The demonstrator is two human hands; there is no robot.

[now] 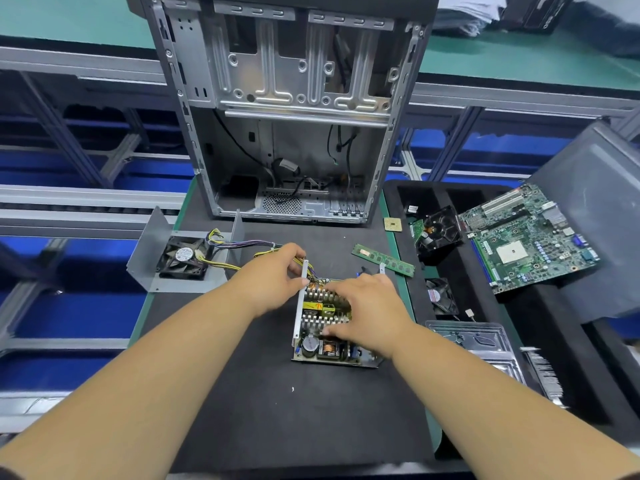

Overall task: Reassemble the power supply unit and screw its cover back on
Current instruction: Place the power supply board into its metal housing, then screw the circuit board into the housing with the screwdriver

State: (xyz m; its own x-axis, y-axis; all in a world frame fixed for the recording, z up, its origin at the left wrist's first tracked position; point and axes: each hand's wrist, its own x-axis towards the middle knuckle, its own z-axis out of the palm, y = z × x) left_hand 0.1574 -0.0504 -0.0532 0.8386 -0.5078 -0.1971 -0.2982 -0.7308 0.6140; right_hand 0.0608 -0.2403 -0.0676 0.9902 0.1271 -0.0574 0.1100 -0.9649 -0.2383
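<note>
Two hands are laid on the open power supply board (323,327), which is set in its metal tray on the black surface (277,410); the tray's left rail is pinched by the left hand (273,275); the right hand (367,310) is spread over the heatsinks, fingers (334,289) relaxed; the fan cover (173,258) is seen to the left, wired to the board; a RAM stick (382,259) and computer case (291,109) lie beyond.
</note>
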